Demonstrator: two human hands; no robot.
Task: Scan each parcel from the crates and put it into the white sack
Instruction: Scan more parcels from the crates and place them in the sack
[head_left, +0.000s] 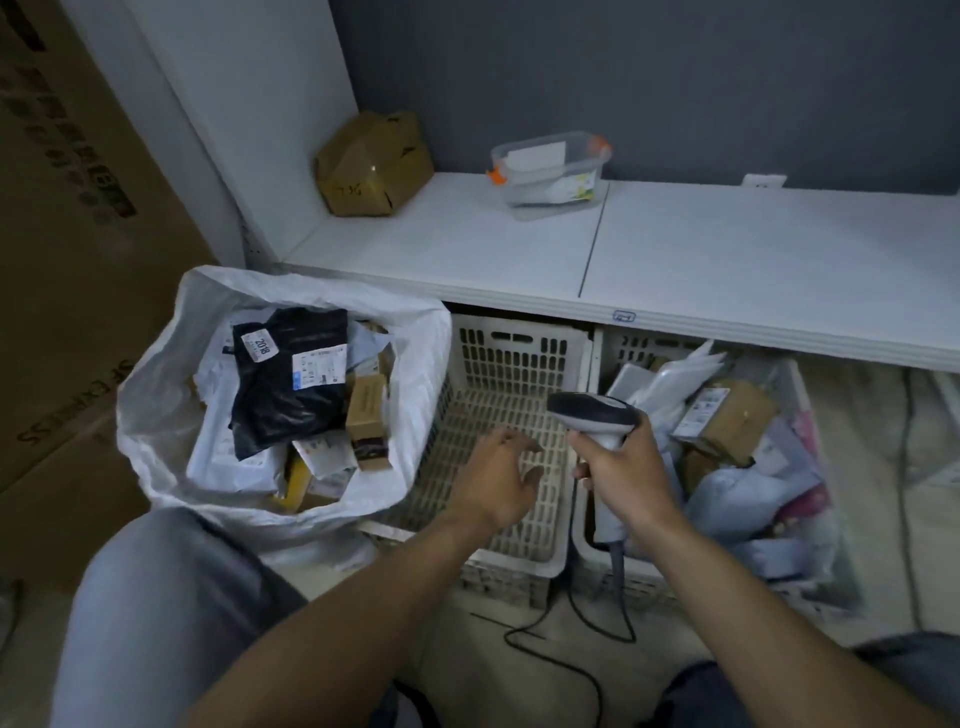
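Note:
The white sack (156, 395) stands open on the floor at the left, holding several parcels with a black bag parcel (285, 384) on top. To its right sits a white slotted crate (514, 364) with nothing inside. My left hand (493, 475) hovers over this crate with loosely spread fingers and holds nothing. My right hand (621, 467) grips the handle of a corded barcode scanner (592, 413), whose head points left. Further right, a second crate (623, 348) is filled with several parcels, among them a brown box (732, 421) and pale bags.
A white shelf (727, 260) runs above the crates, carrying a crumpled brown parcel (371, 163) and a clear plastic tub (553, 174). Large cardboard boxes (67, 260) stand at the left. The scanner cable (561, 644) loops over the floor between my knees.

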